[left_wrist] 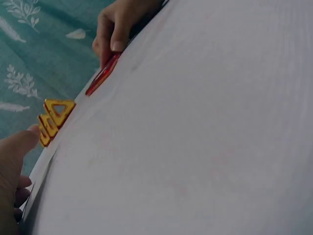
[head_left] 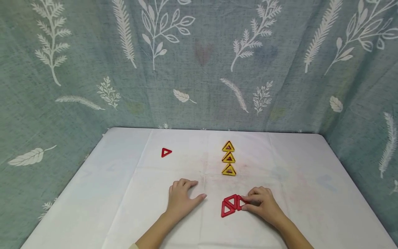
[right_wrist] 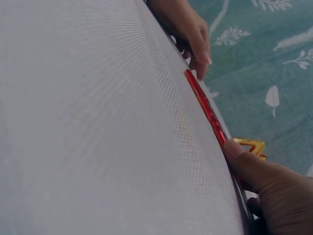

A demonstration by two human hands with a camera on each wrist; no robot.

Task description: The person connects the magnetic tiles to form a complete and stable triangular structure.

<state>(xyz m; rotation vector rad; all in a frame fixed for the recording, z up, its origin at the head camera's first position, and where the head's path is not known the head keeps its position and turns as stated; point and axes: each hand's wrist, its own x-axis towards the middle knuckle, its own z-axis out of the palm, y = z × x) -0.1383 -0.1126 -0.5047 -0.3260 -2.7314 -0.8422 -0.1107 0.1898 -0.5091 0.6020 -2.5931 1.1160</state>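
Note:
Three red triangle tiles, open in the middle, lie side by side near the front of the table. My right hand pinches the rightmost red triangle between thumb and fingers. The middle red triangle and the left red triangle adjoin it. To their left my left hand rests on the cloth, fingers spread and holding nothing. In the right wrist view the right thumb presses at the end of the red row.
Behind the red tiles, three yellow triangles stand in a column, points toward the back. A lone red triangle lies at the back left. White cloth covers the table, and a patterned green curtain surrounds its far sides.

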